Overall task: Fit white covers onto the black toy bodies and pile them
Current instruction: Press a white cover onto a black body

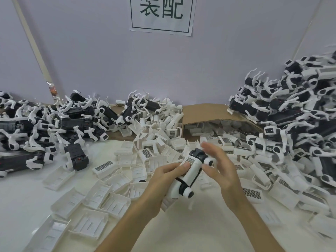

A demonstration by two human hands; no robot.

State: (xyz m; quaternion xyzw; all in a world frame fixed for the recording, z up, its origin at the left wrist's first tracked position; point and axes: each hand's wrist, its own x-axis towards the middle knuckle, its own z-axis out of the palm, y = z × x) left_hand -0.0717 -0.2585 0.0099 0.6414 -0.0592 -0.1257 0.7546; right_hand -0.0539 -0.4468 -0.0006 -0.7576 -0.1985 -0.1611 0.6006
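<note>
A black toy body with a white cover on it (190,171) is held above the table at the centre of the head view. My left hand (163,180) grips it from the left, thumb on the cover. My right hand (218,168) touches its upper right side with loosely spread fingers. Loose white covers (101,197) lie scattered over the white table (23,197) around my hands. Bare black toy bodies with white legs (54,128) are heaped at the left. A tall pile of covered toys (294,110) rises at the right.
An open cardboard box (205,113) with white covers inside lies on its side behind my hands. More covers (160,128) are heaped in front of it. A grey wall carries a paper sign (162,13) at the back.
</note>
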